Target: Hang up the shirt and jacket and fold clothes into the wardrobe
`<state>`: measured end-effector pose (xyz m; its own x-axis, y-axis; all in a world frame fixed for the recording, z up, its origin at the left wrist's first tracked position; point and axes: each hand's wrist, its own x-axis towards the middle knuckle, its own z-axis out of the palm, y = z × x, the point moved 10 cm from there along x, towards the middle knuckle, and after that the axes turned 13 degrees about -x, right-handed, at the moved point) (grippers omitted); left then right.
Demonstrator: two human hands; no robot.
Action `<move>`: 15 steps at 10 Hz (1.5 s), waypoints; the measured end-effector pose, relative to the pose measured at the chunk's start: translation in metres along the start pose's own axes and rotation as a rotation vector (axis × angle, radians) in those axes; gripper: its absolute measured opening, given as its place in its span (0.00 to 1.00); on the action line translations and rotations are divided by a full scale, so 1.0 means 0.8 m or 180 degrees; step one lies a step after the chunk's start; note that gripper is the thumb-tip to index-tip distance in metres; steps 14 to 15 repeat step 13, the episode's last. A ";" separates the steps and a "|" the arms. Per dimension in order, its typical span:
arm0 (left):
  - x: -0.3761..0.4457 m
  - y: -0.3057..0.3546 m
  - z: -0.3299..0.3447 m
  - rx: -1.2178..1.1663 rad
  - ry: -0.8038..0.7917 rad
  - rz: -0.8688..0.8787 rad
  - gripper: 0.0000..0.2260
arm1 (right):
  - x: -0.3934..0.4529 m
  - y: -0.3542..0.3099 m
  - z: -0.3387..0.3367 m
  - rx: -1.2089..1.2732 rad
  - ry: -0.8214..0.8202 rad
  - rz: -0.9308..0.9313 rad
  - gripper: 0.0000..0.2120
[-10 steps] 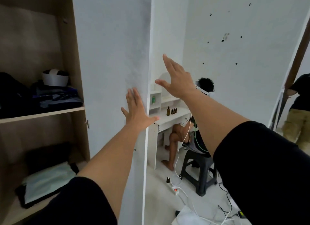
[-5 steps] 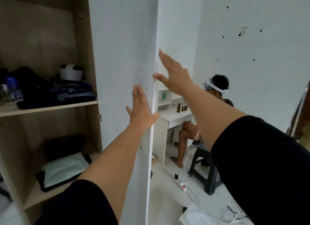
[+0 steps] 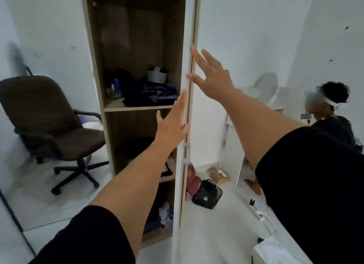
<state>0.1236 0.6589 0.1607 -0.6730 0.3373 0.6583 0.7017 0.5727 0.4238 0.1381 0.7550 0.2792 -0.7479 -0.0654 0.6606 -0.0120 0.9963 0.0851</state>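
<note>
While the left hand [image 3: 173, 124] and right hand [image 3: 210, 76] are pressing straight, spread fingers against the wardrobe door [image 3: 184, 165] edge, folded clothes [image 3: 149, 95], likely soft and light, are lying on the upper shelf [image 3: 137, 106].

wardrobe [image 3: 94, 47]: tall, wood-lined, open at the front, standing on the floor
upper shelf [image 3: 137, 107]: folded dark clothes [image 3: 149, 95], a white band-shaped item [image 3: 157, 76] on top of them, small bottles [image 3: 115, 89] at the left
lower shelf [image 3: 167, 178]: dark folded items, mostly hidden behind an arm
bottom compartment: dark and pale fabric [image 3: 164, 212], blurred
floor [image 3: 216, 234]: pale; office chair [image 3: 49, 116] left of the wardrobe, black bag [image 3: 206, 193] and red item [image 3: 192, 182] just right of its door, white power strip [image 3: 261, 216] further right
</note>
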 end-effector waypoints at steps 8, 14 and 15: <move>0.147 -0.385 -0.144 0.2966 -0.0019 -0.1047 0.48 | 0.268 -0.223 0.269 -0.0229 -0.0538 -0.0955 0.35; 0.155 -0.406 -0.119 0.2411 0.0124 -0.1463 0.41 | 0.253 -0.214 0.310 0.0695 -0.0653 -0.0801 0.33; 0.155 -0.406 -0.119 0.2411 0.0124 -0.1463 0.41 | 0.253 -0.214 0.310 0.0695 -0.0653 -0.0801 0.33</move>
